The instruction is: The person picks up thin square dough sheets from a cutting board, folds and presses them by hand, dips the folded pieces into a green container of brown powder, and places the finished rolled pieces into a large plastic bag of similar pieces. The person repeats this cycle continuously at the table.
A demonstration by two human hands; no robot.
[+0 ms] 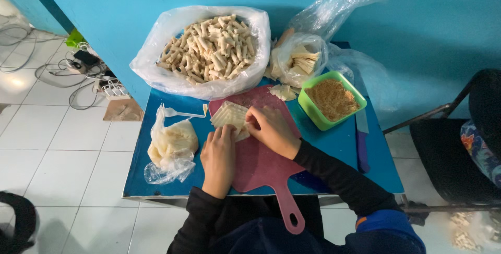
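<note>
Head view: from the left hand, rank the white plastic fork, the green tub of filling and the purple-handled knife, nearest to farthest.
From the left hand on the pink cutting board:
1. White plastic fork, up and to its left.
2. Green tub of filling, across the board to the right.
3. Purple-handled knife, at the table's right edge.
</note>
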